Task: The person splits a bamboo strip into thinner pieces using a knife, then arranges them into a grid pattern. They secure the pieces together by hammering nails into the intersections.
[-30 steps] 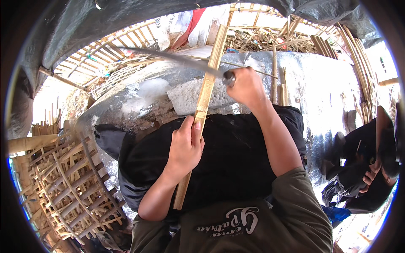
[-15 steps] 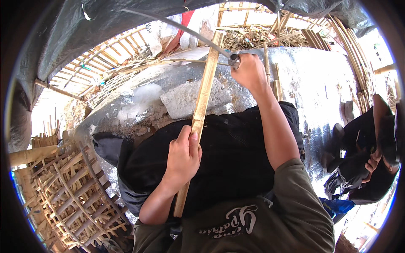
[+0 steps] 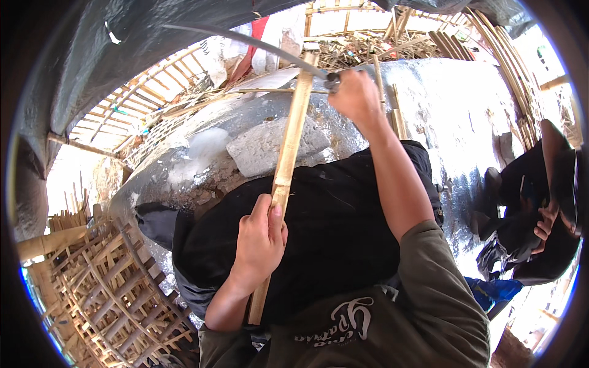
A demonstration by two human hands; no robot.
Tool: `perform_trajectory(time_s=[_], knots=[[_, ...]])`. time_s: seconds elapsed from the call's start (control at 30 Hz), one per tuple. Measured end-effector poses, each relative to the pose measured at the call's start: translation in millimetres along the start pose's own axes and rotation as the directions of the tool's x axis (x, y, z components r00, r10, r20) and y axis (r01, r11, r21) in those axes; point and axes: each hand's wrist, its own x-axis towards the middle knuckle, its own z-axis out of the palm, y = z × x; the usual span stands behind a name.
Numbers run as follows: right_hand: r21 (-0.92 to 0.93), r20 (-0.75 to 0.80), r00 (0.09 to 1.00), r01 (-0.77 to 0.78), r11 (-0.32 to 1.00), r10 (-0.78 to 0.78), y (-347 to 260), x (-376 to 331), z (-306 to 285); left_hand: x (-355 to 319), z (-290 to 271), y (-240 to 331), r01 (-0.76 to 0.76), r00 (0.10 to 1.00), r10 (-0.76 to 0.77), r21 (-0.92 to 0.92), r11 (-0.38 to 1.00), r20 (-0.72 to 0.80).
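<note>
My left hand (image 3: 261, 239) is wrapped round a long, flat bamboo strip (image 3: 288, 153) at its lower part. The strip slants up and away from me over my black-clothed legs. In my right hand (image 3: 357, 101), closed round its handle, is a long-bladed machete (image 3: 257, 44). Its blade reaches to the upper left and crosses the strip close to the far end. Whether the edge has bitten into the bamboo cannot be made out. Beyond my legs, behind the strip, lies a rough grey stone block (image 3: 257, 147).
Shiny silvery sheeting (image 3: 448, 116) covers the surface ahead. At the lower left is a stack of bamboo lattice (image 3: 110, 288). Another person (image 3: 534, 214) sits close on the right. Bamboo scraps (image 3: 362, 49) lie at the back, and a dark tarp (image 3: 80, 67) hangs at upper left.
The strip and both hands have shifted slightly left in the picture, along with the whole scene. The machete still crosses the strip's far end, and both grips are unchanged.
</note>
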Motion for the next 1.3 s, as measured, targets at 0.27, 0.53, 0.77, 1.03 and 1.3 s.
perform_trajectory(time_s=[0.27, 0.53, 0.77, 1.03, 1.3], knots=[[-0.024, 0.035, 0.986, 0.161, 0.987, -0.16, -13.1, -6.0, -0.1, -6.3, -11.7, 9.7, 0.112, 0.993, -0.112, -0.013, 0.994, 0.045], [0.025, 0.013, 0.997, 0.076, 0.997, -0.076, -9.2, -5.1, -6.8, -4.6, -12.9, 3.0, 0.111, 0.993, -0.11, -0.013, 0.994, 0.035], [0.094, 0.04, 0.995, -0.099, 0.991, 0.096, -2.4, 4.0, 4.7, -3.8, -12.6, 1.4, 0.103, 0.994, -0.104, 0.034, 0.994, 0.031], [0.095, -0.051, 0.983, -0.172, 0.981, 0.177, 18.1, 11.4, 6.9, 0.2, -10.2, -2.3, 0.069, 0.995, -0.062, -0.09, 0.994, 0.082], [0.361, 0.145, 0.961, -0.272, 0.892, 0.235, 25.7, 12.4, 9.2, 28.2, -15.7, -35.3, 0.231, 0.972, -0.236, -0.279, 0.932, 0.018]])
